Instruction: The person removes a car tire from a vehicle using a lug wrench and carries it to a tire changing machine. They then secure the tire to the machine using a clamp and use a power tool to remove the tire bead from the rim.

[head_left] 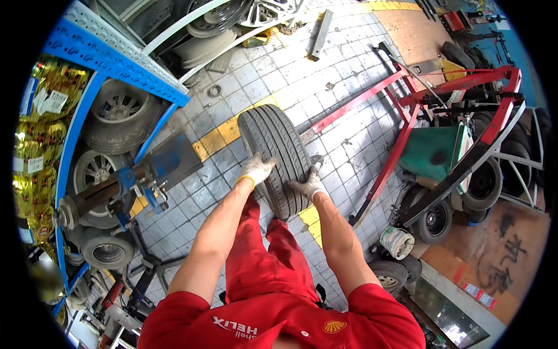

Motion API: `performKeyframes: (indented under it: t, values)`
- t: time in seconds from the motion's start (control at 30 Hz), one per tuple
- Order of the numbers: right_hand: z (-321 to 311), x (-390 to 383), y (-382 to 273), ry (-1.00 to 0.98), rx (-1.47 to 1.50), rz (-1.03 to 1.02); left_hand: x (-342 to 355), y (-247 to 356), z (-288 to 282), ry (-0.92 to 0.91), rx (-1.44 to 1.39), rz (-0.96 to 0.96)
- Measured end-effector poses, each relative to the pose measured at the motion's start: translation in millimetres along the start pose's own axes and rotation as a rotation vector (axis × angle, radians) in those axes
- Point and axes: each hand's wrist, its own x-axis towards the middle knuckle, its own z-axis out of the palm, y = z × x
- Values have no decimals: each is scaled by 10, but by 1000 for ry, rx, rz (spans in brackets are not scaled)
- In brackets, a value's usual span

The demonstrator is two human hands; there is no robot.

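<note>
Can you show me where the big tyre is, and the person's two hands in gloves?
tyre point(273, 136): head view, on the upper tread.
left hand point(256, 170): head view, on the back of the glove, resting on the tyre's left side.
right hand point(308, 187): head view, on the back of the glove, against the tyre's right side.

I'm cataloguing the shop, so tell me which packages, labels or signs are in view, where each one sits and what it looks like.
Gold foil packages: stacked at far left behind the blue rack, shiny and crinkled.
White paper labels: small rectangles stuck on those packages.
White round bucket: on the floor at right by the small tyres, with a printed band.
Red-and-white sticker strip: lower right on the brown floor, a narrow rectangle.
</note>
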Motion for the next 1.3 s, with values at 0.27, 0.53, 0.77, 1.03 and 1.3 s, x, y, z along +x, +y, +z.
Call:
performKeyframes:
  t: [0.27,0.53,0.77,1.03,1.3]
  values:
    - [-14,744,817,-269,559,-102,301,22,416,64,-62,120]
    - [276,1238,115,-231,507,19,522,357,606,256,78,-119]
    - [-868,1739,-162,-365,711,-125,1568,1782,-88,373,357,-77]
    - [-2224,2369,-27,-339,696,-12,2261,3221,-562,304,308,52]
    - [-2874,2542,-98,-324,723,40,2783,3623,-848,272,592,3]
